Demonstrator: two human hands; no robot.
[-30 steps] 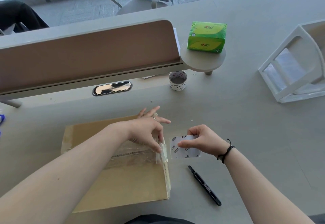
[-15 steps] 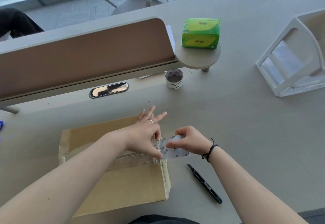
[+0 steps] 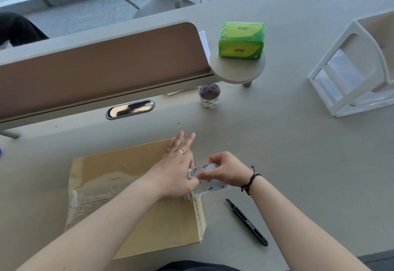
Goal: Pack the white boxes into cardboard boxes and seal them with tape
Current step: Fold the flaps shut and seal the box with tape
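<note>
A closed cardboard box (image 3: pixel 162 224) lies flat on the table in front of me, with clear tape across its top seam. My left hand (image 3: pixel 177 168) rests on the box's right edge, fingers spread, thumb and forefinger at the tape's end. My right hand (image 3: pixel 226 170) grips a roll of printed white tape (image 3: pixel 210 180) right beside the box's right side, touching the left hand. No white boxes are visible.
A black utility knife (image 3: pixel 247 222) lies right of the box. A second tape roll (image 3: pixel 209 95) stands under a round shelf holding a green tissue pack (image 3: pixel 241 40). A desk divider (image 3: pixel 102 66) runs behind. A white plastic rack (image 3: pixel 354 68) sits far right.
My right hand has brought the tape roll leftward until it meets the box edge and my left hand. The left hand shifted slightly along the box's right edge.
</note>
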